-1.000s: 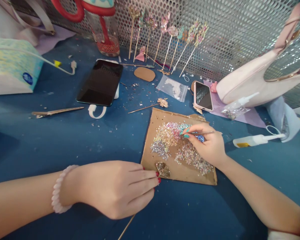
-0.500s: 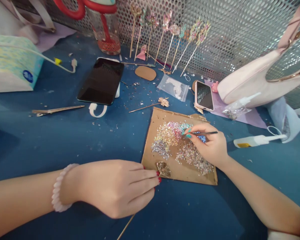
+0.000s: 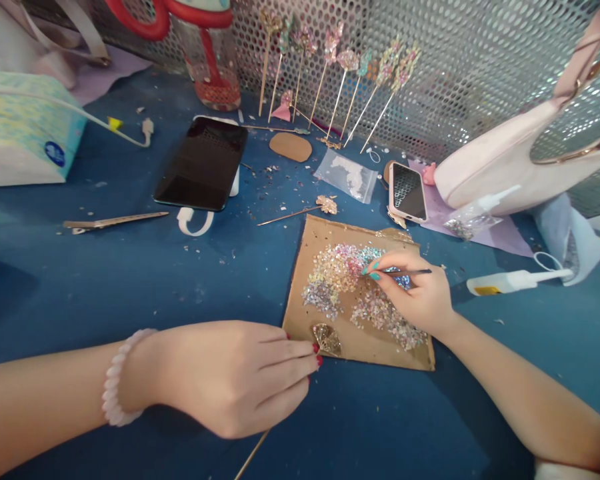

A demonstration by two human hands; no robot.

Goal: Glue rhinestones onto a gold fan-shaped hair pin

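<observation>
My left hand [image 3: 230, 377], wearing a pale beaded bracelet, is closed around a thin stick [image 3: 251, 455] whose end sticks out below the palm. At its fingertips lies a gold fan-shaped ornament [image 3: 327, 339], apparently the head of that stick; their join is hidden by the fingers. My right hand [image 3: 420, 287] pinches a slim dark pointed tool [image 3: 410, 272]. Its tip, partly covered by the fingers, is at the pink part of a spread of small glittering sequins [image 3: 337, 267]. These lie in several colour patches on a brown cardboard sheet [image 3: 295, 303], under both hands.
Decorated sticks [image 3: 347, 61] stand along a perforated metal panel. Behind the cardboard lie a stick with a gold head [image 3: 326, 204], a clear bag [image 3: 347, 175] and a phone [image 3: 407, 191]. A tablet [image 3: 205, 163] and hair clip [image 3: 115, 221] lie left, a glue bottle [image 3: 517, 283] right.
My right hand has shifted slightly left and down with the dark tool over the sequins. The left hand and the fan ornament stay practically still.
</observation>
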